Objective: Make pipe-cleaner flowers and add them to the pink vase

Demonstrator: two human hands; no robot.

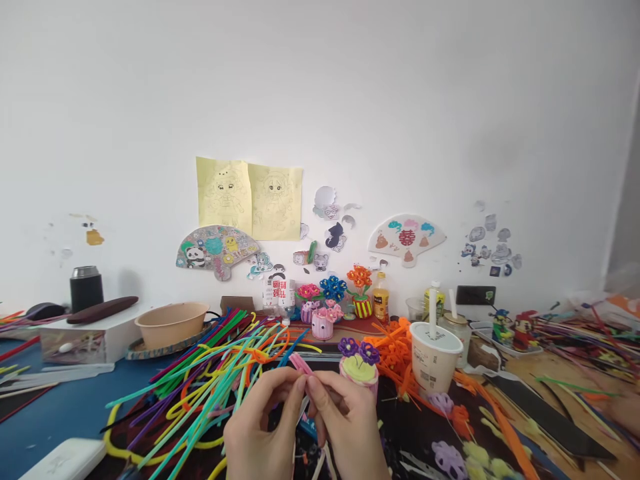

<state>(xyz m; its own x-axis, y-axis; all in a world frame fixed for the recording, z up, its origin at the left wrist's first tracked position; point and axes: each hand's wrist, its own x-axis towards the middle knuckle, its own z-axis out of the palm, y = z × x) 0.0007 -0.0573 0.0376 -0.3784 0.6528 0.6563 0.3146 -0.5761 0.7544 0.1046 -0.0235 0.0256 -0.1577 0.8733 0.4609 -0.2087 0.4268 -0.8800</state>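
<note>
My left hand (265, 423) and my right hand (347, 423) meet at the bottom middle, fingertips together. Between them they pinch a short pink fuzzy pipe cleaner piece (300, 364), which looks folded or doubled; its lower part is hidden by my fingers. Just behind my right hand stands a small pot made of pipe cleaners (360, 370), with a pale yellow-green top and purple flowers (369, 353). Left of my left hand spreads a loose heap of pipe cleaners (205, 393) in turquoise, yellow, purple and green.
A paper cup with a straw (434, 367) stands right of the orange pipe cleaners (395, 357). Finished flower pots (323, 323) line the back by the wall. At left are a beige bowl (173, 325) and white box (80, 337). A blurred hand-like shape (623, 403) shows far right.
</note>
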